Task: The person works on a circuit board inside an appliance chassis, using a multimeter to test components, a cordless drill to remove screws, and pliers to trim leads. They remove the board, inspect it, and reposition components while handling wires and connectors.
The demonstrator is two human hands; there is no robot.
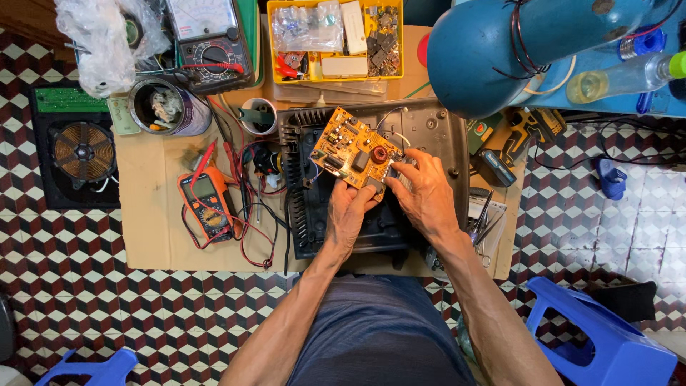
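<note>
A floor of red, black and white cube-pattern tiles is seen from above, with a sheet of brown cardboard (150, 214) laid on it as a work surface. An orange circuit board (352, 149), roughly square and crowded with small parts, a copper coil and a dark block, is held tilted over an open black plastic casing (304, 179); its long axis is set on a diagonal, one corner pointing up and away from the person. Its lower edge is pinched by the left hand (350, 214), fingers closed together, and its right edge is gripped by the right hand (425, 193), fingers curled onto it. Just left of the casing an orange multimeter (207, 204) with red and black leads is laid. Farther up, a yellow tray (336, 39) of small parts and clear bags is placed beside a black meter (211, 39) with a white dial. A blue lamp shade (479, 53) is hung over the upper right.
</note>
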